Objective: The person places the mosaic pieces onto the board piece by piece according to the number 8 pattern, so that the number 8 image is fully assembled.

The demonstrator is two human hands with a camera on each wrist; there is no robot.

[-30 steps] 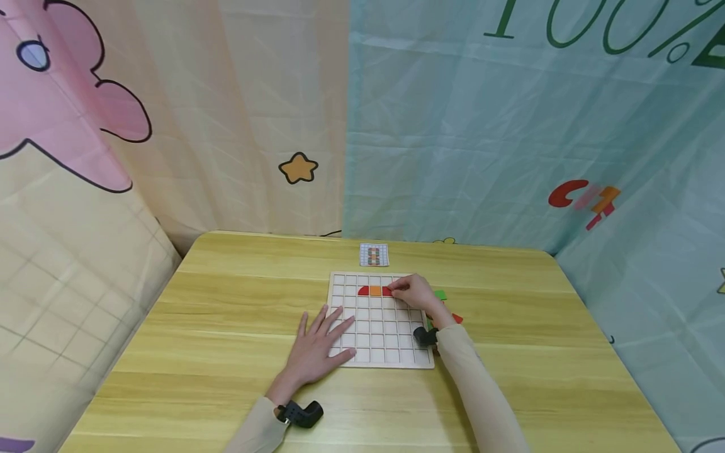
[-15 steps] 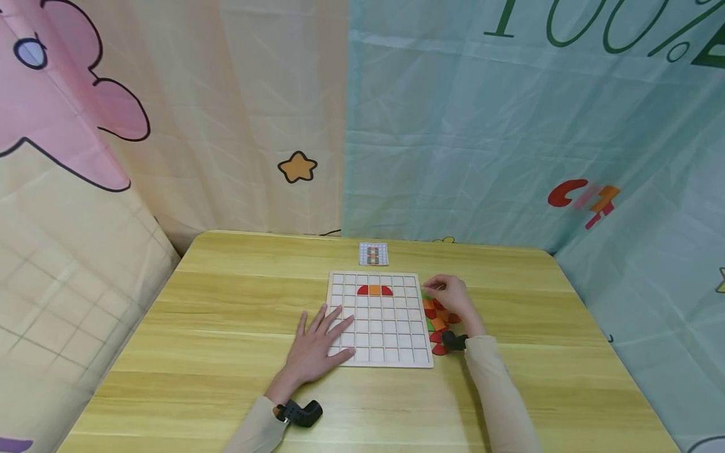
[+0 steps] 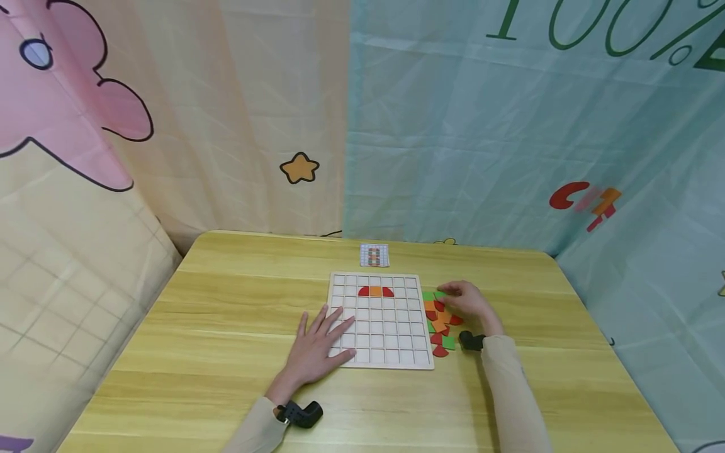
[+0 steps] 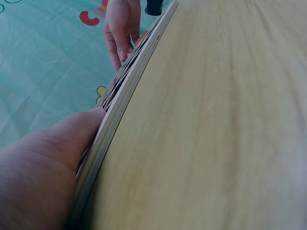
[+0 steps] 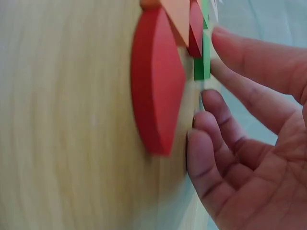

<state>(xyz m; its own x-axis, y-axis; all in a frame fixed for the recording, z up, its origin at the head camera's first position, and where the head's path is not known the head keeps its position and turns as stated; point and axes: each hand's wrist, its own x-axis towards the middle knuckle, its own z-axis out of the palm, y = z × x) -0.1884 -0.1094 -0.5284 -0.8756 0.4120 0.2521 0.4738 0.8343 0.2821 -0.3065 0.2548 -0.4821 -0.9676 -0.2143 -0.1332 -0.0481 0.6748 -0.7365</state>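
On the table [image 3: 226, 352], right hand [image 3: 472, 305] touches upright-edged green piece [image 5: 202, 62].

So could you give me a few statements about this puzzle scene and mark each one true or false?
1. The left hand lies flat, fingers spread, on the lower left corner of the grid board. True.
2. The board is completely filled with coloured pieces. False: only a short row of red and orange pieces sits near its top; the other cells are bare.
3. The right hand is over the loose pile of pieces beside the board's right edge. True.
4. The small pattern card lies under the left hand. False: it lies on the table beyond the board's far edge.
5. The loose pieces are blue and yellow. False: they are red, orange and green.
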